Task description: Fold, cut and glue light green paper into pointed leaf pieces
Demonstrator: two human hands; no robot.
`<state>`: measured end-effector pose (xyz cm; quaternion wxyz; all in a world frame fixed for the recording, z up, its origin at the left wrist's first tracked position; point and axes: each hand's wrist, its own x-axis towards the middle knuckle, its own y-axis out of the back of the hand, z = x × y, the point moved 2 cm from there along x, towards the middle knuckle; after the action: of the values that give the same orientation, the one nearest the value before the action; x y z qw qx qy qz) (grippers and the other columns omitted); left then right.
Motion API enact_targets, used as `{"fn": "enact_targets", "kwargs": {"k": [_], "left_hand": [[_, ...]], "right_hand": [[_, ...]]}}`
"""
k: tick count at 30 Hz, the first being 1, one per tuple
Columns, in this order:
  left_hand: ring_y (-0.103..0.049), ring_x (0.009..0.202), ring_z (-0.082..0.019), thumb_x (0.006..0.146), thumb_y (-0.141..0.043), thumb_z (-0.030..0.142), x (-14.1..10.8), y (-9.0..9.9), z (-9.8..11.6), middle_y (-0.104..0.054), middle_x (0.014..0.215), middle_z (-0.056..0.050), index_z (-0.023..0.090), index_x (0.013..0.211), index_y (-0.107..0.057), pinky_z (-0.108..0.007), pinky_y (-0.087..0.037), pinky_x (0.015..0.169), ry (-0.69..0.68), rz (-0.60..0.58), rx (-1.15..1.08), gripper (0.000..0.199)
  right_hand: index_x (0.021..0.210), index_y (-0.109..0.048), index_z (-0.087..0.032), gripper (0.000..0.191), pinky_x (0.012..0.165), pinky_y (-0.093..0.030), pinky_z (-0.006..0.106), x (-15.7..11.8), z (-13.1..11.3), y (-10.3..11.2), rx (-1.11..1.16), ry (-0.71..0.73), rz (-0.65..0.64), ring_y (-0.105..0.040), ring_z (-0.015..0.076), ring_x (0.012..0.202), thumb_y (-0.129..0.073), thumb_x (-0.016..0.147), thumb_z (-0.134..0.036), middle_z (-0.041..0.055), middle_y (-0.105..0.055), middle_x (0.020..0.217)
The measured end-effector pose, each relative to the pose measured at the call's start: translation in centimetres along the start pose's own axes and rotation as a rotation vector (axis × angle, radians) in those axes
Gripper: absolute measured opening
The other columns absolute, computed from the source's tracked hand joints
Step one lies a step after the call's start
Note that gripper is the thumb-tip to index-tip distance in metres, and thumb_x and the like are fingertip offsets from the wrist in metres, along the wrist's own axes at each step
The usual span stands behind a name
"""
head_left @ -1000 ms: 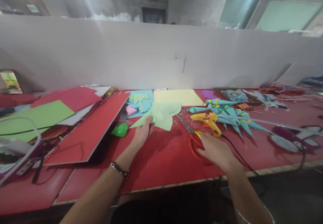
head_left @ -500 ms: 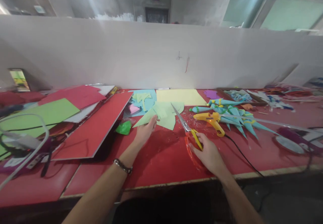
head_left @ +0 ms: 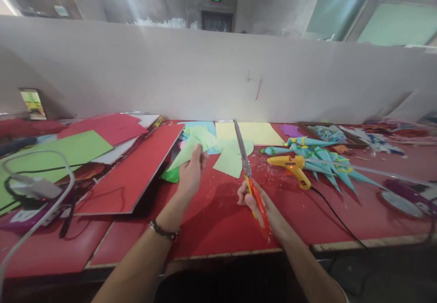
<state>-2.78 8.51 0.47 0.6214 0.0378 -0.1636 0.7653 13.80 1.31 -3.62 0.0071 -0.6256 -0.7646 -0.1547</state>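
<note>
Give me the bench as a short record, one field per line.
left hand: holding a light green paper piece
right hand: gripping scissors, blades pointing away from the person
beyond the hands: light green cutout, pale yellow sheet
right side: yellow glue gun, blue cones
left side: sloping red board, green sheet

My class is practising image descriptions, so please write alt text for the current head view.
A person's left hand holds light green paper and the right hand holds scissors above a red table. A yellow glue gun and blue cones lie to the right, a red board to the left.
</note>
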Motion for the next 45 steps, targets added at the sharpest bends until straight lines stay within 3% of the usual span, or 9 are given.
{"fn": "enact_targets", "kwargs": {"k": [5,11,16,20,28,36,41,45], "left_hand": [[-0.026,0.038,-0.008,0.083,-0.035,0.047,0.5,0.1,1.9,-0.027,0.039,0.005,0.020,0.049,-0.040,-0.025,-0.021,0.041,-0.007,-0.039,0.006,0.045],[-0.030,0.039,-0.007,0.083,-0.035,0.042,1.4,-0.1,3.0,-0.034,0.042,0.005,0.020,0.057,-0.042,-0.023,-0.030,0.047,-0.036,-0.138,-0.075,0.035],[-0.026,0.038,-0.007,0.085,-0.032,0.045,1.7,-0.2,3.1,-0.034,0.044,0.006,0.020,0.060,-0.040,-0.022,-0.028,0.043,-0.070,-0.047,-0.070,0.036],[-0.025,0.038,-0.007,0.085,-0.031,0.048,1.9,-0.5,2.9,-0.029,0.042,0.006,0.020,0.057,-0.037,-0.022,-0.024,0.040,-0.123,-0.062,-0.053,0.040],[-0.025,0.038,-0.007,0.085,-0.032,0.044,2.1,-0.5,3.0,-0.030,0.043,0.005,0.020,0.054,-0.036,-0.022,-0.021,0.036,-0.078,0.073,-0.062,0.040],[-0.032,0.040,-0.007,0.088,-0.030,0.040,1.3,-1.0,3.5,-0.034,0.043,0.005,0.020,0.054,-0.040,-0.020,-0.028,0.041,0.003,0.136,-0.005,0.041],[-0.034,0.041,-0.007,0.087,-0.032,0.045,1.2,-0.7,3.4,-0.031,0.041,0.005,0.020,0.053,-0.039,-0.021,-0.027,0.041,-0.038,0.115,0.095,0.043],[-0.031,0.040,-0.008,0.084,-0.033,0.053,1.5,-0.6,3.3,-0.030,0.040,0.005,0.020,0.051,-0.037,-0.022,-0.026,0.040,-0.221,0.038,0.144,0.047]], "right_hand": [[0.081,-0.043,-0.020,0.036,0.050,-0.041,0.024,1.1,0.1,0.4,-0.047,-0.016,-0.035,-0.043,0.0111,0.057,-0.042,0.079,-0.056,-0.0024,-0.043,0.064],[0.074,-0.048,-0.019,0.035,0.053,-0.039,0.025,2.3,-2.4,1.8,-0.275,0.094,-0.142,-0.047,0.0135,0.060,-0.052,0.073,-0.054,-0.0009,-0.048,0.063],[0.070,-0.043,-0.020,0.036,0.050,-0.033,0.025,3.6,-2.6,2.0,-0.488,0.183,-0.086,-0.042,0.0125,0.056,-0.054,0.070,-0.055,-0.0017,-0.046,0.062],[0.058,-0.032,-0.021,0.040,0.048,-0.026,0.024,4.4,-1.5,1.3,-0.617,0.222,-0.046,-0.036,0.0106,0.050,-0.045,0.076,-0.054,-0.0027,-0.039,0.056],[0.065,-0.032,-0.022,0.043,0.050,-0.026,0.023,4.3,-0.8,0.9,-0.620,0.241,-0.023,-0.036,0.0115,0.052,-0.046,0.072,-0.061,-0.0022,-0.042,0.060],[0.067,-0.032,-0.022,0.042,0.051,-0.027,0.024,4.3,-0.3,1.3,-0.635,0.224,-0.001,-0.037,0.0121,0.053,-0.047,0.071,-0.061,-0.0021,-0.044,0.061],[0.070,-0.038,-0.021,0.041,0.053,-0.029,0.024,4.2,-0.2,1.3,-0.645,0.225,0.008,-0.041,0.0135,0.056,-0.048,0.071,-0.061,-0.0003,-0.047,0.064],[0.071,-0.040,-0.020,0.041,0.053,-0.030,0.024,4.2,-0.2,1.3,-0.632,0.245,0.015,-0.041,0.0131,0.056,-0.050,0.070,-0.060,-0.0003,-0.048,0.064]]}}
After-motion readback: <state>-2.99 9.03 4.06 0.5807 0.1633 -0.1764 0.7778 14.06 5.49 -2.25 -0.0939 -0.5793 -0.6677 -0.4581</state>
